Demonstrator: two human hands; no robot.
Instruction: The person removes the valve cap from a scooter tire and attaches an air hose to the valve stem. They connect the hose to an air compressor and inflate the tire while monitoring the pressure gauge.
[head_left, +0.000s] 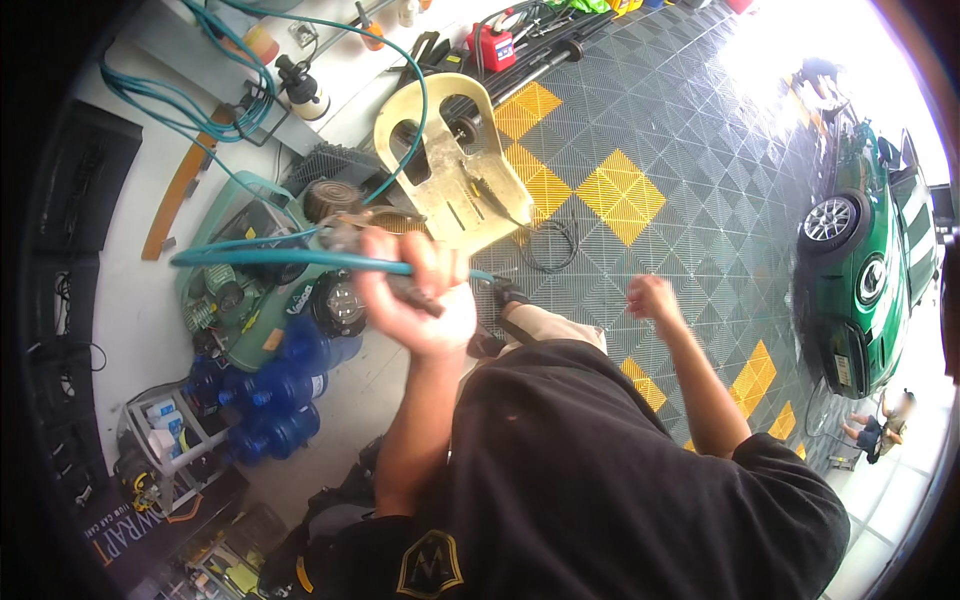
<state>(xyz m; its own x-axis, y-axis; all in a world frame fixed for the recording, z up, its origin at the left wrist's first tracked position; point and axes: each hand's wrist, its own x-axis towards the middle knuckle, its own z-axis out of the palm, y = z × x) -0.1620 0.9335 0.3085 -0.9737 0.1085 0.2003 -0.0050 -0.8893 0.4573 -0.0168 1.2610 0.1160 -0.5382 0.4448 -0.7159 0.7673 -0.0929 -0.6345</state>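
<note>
My left hand (420, 296) is raised in front of me, its fingers wrapped around a grey hand tool (411, 294). Blur and my fingers hide the tool's exact kind. A teal hose (292, 257) loops across that hand, and part of it comes out past my fingers. Behind this hand stands a cream plastic chair (457, 161) with a dark corded tool (486, 196) lying on it. My right hand (651, 300) hangs over the tiled floor to the right, blurred, with loosely curled fingers and nothing visible in it.
A pale green Vespa scooter (255, 337) stands at left beside blue water jugs (281, 390). Coiled teal hose (247, 112) hangs on the wall. A black cable (551, 247) lies on the floor. At right are a green car (862, 285) and a seated person (885, 431).
</note>
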